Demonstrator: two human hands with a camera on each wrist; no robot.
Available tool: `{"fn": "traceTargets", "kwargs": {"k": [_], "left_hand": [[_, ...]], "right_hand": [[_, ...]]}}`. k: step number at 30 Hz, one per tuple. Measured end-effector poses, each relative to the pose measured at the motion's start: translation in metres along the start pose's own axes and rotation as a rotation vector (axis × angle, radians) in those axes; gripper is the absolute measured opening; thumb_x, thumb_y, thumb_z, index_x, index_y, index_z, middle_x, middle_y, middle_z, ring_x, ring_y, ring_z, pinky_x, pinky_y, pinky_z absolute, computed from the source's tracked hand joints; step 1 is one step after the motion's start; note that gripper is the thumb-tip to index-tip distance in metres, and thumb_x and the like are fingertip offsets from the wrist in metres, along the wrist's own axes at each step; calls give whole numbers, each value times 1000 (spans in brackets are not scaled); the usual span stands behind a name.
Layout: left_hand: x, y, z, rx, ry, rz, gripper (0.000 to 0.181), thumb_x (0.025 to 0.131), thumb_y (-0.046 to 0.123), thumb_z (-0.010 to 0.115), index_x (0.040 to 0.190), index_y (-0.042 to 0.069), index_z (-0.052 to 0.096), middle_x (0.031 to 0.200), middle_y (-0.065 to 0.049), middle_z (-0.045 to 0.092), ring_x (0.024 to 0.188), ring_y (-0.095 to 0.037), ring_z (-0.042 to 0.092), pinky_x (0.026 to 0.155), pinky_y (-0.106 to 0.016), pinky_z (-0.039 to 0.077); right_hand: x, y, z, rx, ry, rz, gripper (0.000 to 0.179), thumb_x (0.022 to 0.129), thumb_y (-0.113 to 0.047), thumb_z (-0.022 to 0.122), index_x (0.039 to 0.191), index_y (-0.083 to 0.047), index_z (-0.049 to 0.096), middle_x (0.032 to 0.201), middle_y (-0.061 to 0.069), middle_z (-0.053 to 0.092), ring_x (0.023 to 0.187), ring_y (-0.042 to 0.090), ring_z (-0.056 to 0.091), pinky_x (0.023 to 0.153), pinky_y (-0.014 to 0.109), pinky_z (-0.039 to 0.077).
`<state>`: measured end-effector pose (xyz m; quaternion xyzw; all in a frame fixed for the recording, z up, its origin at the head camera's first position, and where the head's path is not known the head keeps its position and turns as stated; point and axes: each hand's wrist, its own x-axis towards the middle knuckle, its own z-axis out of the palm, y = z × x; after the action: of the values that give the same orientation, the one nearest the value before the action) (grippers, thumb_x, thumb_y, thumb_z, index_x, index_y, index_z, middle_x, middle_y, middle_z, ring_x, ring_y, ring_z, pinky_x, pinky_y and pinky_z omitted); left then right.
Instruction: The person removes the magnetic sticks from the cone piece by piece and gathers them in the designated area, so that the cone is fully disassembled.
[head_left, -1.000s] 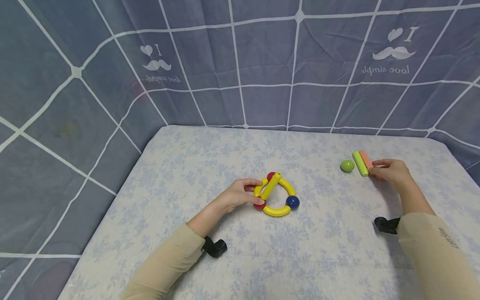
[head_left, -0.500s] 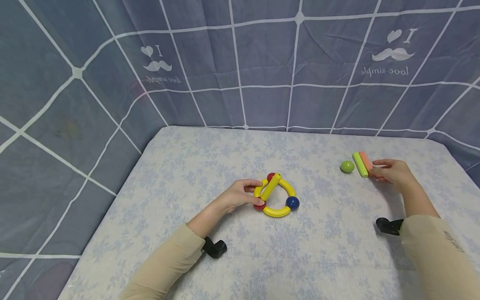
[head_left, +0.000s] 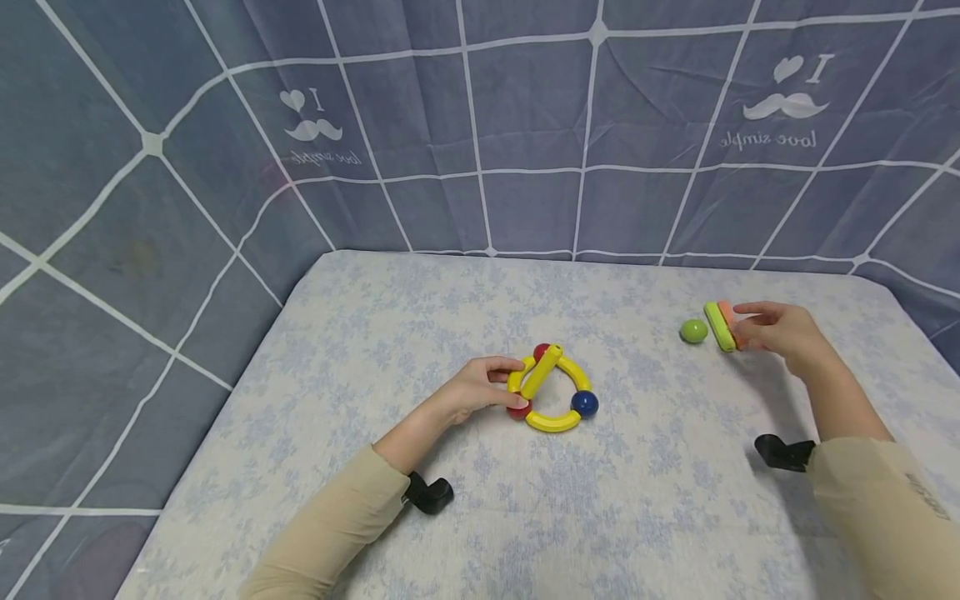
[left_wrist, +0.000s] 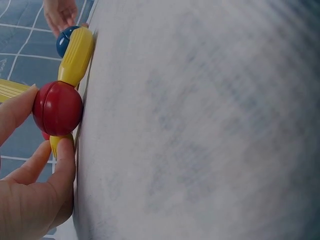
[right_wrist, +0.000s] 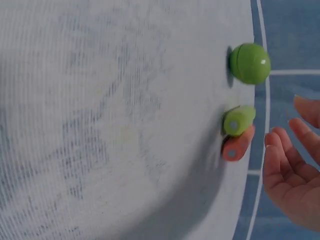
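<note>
My left hand [head_left: 480, 390] pinches a ring of curved yellow magnetic sticks [head_left: 553, 423] and balls at its left side. Its thumb lies by a red ball [left_wrist: 58, 108], its fingers at the curved stick beside it. A straight yellow stick [head_left: 542, 372] slants across the ring from that ball toward another red ball at the back. A blue ball [head_left: 584, 404] sits at the ring's right. My right hand [head_left: 782, 335], fingers loosely bent and holding nothing, hovers beside a light green stick [right_wrist: 239, 120] and an orange stick [right_wrist: 238, 144], which lie side by side.
A green ball [head_left: 693, 331] rests just left of the two loose sticks. The flowered tablecloth [head_left: 420, 308] ends at a grey-blue grid curtain [head_left: 525, 208] behind and on the left. Black camera mounts [head_left: 431, 494] stick out at both wrists.
My right hand has lifted off the orange stick's near end, and its fingers now appear farther back over the sticks. My left hand and the ring stay as they were.
</note>
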<state>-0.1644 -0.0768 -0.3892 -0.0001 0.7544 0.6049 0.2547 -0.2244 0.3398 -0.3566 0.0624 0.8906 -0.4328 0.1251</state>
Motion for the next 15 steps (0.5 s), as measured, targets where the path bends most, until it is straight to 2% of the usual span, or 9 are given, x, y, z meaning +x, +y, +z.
{"fn": "traceTargets", "kwargs": {"k": [2,3,5,9,15], "left_hand": [[0,0,0,-3,1,-3,54,72,-3,77,123,2,58,111,-13,54,95,-19,52,74,-22,50],[0,1,0,-4,2,-3,54,72,-3,77,123,2,58,111,-13,54,95,-19,52,74,-22,50],[0,1,1,-6,3,-6,54,72,-3,77,122,2,58,111,-13,54,95,-19,52,74,-22,50],[0,1,1,-2,6,-10,54,72,-3,77,122,2,58,111,-12,55,95,-20,52,76,-22,50],[1,2,2,9,6,-10,54,72,-1,78,123,3,58,113,-12,55,97,-21,52,76,-23,50]], "right_hand": [[-1,-7,4,22,-27,-43,63,90,-26,62,138,7,36,88,-14,53,75,1,54,75,34,50],[-2,-10,7,22,-34,-75,60,90,-25,63,136,7,39,87,-15,53,75,1,53,69,28,50],[-4,-17,13,44,-65,-126,56,89,-23,64,133,4,42,88,-16,54,76,2,52,67,27,49],[-9,-32,27,76,-126,-212,45,88,-18,66,126,-2,48,90,-12,58,79,3,54,67,23,47],[-19,-55,55,153,-254,-280,51,88,-10,64,130,10,42,97,-2,61,86,3,59,76,19,49]]}}
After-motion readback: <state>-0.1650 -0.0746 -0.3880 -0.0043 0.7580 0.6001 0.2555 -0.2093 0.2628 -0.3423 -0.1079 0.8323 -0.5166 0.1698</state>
